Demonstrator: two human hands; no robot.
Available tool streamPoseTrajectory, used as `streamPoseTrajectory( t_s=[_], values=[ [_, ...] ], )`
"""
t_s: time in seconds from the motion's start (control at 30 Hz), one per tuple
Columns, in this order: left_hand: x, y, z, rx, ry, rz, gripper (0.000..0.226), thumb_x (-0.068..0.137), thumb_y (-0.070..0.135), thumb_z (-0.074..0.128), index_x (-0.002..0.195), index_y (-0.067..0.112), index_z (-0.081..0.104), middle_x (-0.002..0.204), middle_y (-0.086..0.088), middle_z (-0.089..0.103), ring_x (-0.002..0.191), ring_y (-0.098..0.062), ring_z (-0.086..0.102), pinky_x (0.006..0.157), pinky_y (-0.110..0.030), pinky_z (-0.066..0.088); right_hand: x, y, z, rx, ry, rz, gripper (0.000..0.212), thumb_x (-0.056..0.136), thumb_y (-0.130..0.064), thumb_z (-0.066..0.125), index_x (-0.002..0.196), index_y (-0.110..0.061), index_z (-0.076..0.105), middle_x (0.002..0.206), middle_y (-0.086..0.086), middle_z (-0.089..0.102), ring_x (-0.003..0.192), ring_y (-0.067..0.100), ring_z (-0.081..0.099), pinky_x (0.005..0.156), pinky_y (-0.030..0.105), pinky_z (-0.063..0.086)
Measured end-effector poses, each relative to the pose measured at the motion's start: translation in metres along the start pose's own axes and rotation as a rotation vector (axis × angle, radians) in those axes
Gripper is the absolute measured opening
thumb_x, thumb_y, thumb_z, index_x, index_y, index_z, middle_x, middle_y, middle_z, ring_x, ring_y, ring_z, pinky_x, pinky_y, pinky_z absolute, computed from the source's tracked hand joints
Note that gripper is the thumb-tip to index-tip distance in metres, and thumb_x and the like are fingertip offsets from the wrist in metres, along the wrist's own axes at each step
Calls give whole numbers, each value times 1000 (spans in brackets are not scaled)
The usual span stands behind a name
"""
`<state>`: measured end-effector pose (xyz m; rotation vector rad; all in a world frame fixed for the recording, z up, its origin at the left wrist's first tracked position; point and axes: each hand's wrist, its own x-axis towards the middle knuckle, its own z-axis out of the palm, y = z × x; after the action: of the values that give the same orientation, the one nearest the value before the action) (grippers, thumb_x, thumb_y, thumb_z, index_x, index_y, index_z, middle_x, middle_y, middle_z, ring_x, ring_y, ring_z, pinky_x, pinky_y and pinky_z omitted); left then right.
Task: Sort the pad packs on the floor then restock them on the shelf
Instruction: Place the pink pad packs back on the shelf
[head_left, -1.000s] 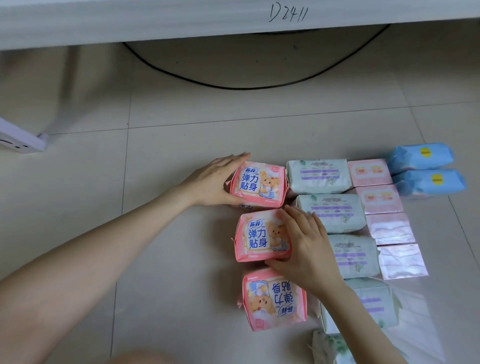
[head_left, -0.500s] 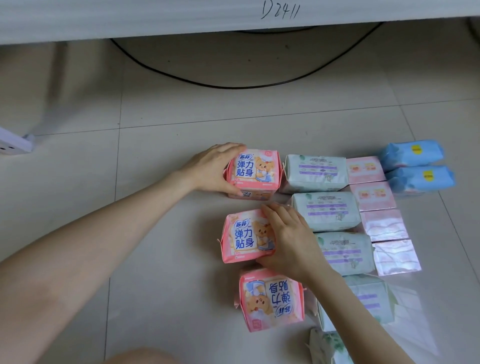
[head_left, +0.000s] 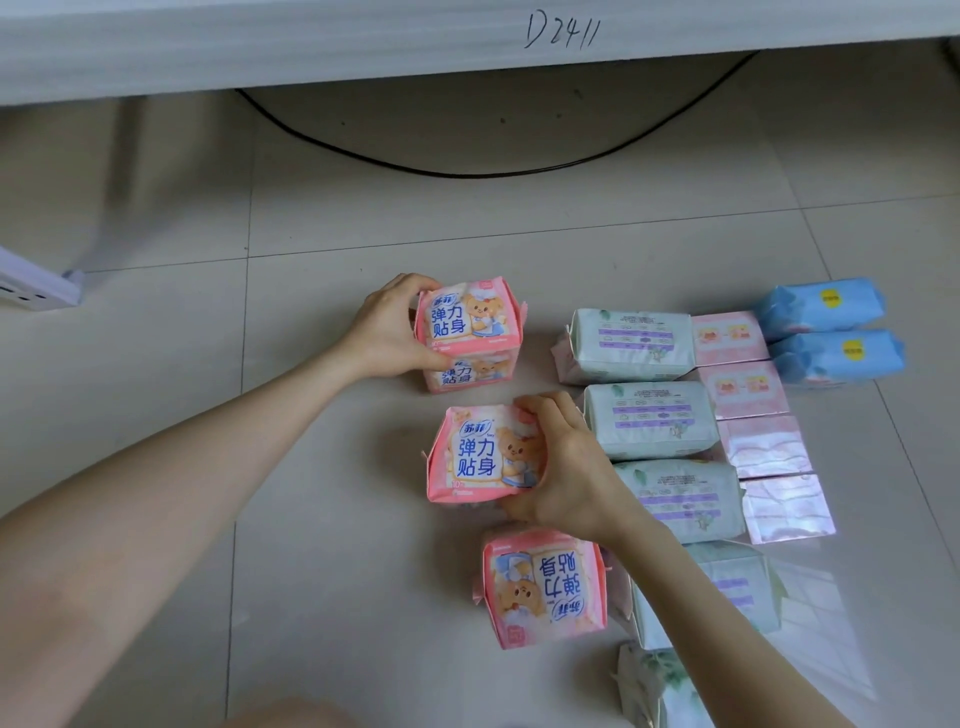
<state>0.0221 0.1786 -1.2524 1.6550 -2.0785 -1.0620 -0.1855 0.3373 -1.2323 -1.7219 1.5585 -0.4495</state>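
Head view, starting far left: a white power strip (head_left: 31, 288) sits at the frame edge on the tiled floor (head_left: 156, 415), and a black cable (head_left: 493, 171) loops across the tiles farther back. Your left hand (head_left: 387, 332) comes in next, clamped on the top pink pack (head_left: 467, 319), with fingers (head_left: 410, 283) curled over its upper left corner and thumb pressed on its lower edge. A matching pink face shows just under that pack; whether it is a second pack or a reflection in the glossy tile, you cannot tell.

Just below, your right hand (head_left: 566, 467) grips the middle pink pack (head_left: 483, 452), its fingers (head_left: 540, 408) hooked over the top right corner and the pack tilted. Nearer to you, the third pink pack (head_left: 543, 587) lies flat on the floor with its print upside down, untouched.

Moving right, the mint-green packs (head_left: 628, 345) run in a column toward you, side by side. Beside them is a column of flat pink packs (head_left: 730, 338), edges touching. Far right, two blue packs (head_left: 821, 306) lie one against the other.
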Motion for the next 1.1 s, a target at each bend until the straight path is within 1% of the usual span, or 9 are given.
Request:
streamPoseTrajectory(
  t_s=[0.13, 0.23, 0.43, 0.57, 0.73, 0.87, 0.97, 1.03, 1.1],
  values=[
    [-20, 5, -20, -48, 53, -100, 80, 53, 19, 93, 123, 19, 53, 120, 1, 57, 101, -18, 59, 85, -33, 51, -6, -20, -18, 43, 36, 13, 96, 49, -28, 91, 130, -6, 45, 113, -7, 38, 101, 6, 44, 86, 4, 34],
    [-41, 16, -42, -63, 70, -147, 81, 53, 19, 93, 123, 20, 52, 122, 2, 55, 101, -17, 59, 82, -31, 50, -17, -40, -37, 45, 51, 35, 94, 51, -27, 91, 130, -6, 45, 114, -8, 39, 100, 4, 45, 84, -2, 32],
    [-90, 56, -100, -68, 72, -221, 81, 53, 21, 92, 124, 21, 52, 123, 5, 55, 101, -16, 61, 82, -32, 52, -48, -93, -82, 38, 37, 86, 96, 48, -32, 92, 130, -8, 47, 116, -3, 44, 98, 7, 48, 86, 13, 39],
    [-122, 98, -152, -74, 67, -261, 81, 53, 21, 92, 124, 22, 53, 121, 4, 57, 98, -15, 62, 76, -26, 49, -68, -140, -121, 68, 47, 131, 92, 47, -25, 92, 128, -9, 51, 114, -1, 47, 97, 10, 52, 80, 10, 37],
    [-157, 166, -229, -91, 53, -279, 84, 55, 20, 92, 128, 22, 51, 123, 3, 59, 101, -16, 63, 81, -30, 52, -90, -207, -187, 98, 57, 149, 88, 48, -18, 92, 127, -7, 53, 113, 1, 48, 96, 14, 53, 77, 10, 37],
    [-184, 224, -294, -100, 32, -280, 83, 53, 23, 93, 125, 28, 52, 116, 4, 64, 100, -15, 64, 84, -31, 53, -104, -264, -251, 119, 70, 147, 88, 48, -18, 93, 127, -9, 55, 113, -2, 49, 97, 10, 52, 75, -3, 33],
    [-202, 274, -342, -133, 8, -273, 90, 42, 34, 92, 122, 32, 53, 112, 7, 65, 103, -17, 64, 88, -37, 54, -113, -308, -303, 106, 86, 141, 89, 48, -22, 94, 128, -12, 56, 109, -6, 49, 88, 1, 51, 74, -6, 31],
    [-213, 307, -374, -153, -14, -257, 100, 34, 45, 86, 126, 27, 53, 116, 3, 65, 105, -18, 64, 93, -43, 53, -118, -339, -338, 107, 81, 138, 91, 49, -24, 94, 130, -13, 55, 110, -6, 50, 92, 5, 53, 73, -4, 32],
    [-221, 337, -407, -169, -27, -235, 98, 31, 49, 83, 123, 30, 55, 113, 4, 67, 103, -16, 66, 93, -44, 53, -122, -369, -373, 91, 70, 119, 91, 49, -28, 94, 130, -13, 55, 111, -6, 51, 96, 7, 53, 72, 0, 33]
  ],
)
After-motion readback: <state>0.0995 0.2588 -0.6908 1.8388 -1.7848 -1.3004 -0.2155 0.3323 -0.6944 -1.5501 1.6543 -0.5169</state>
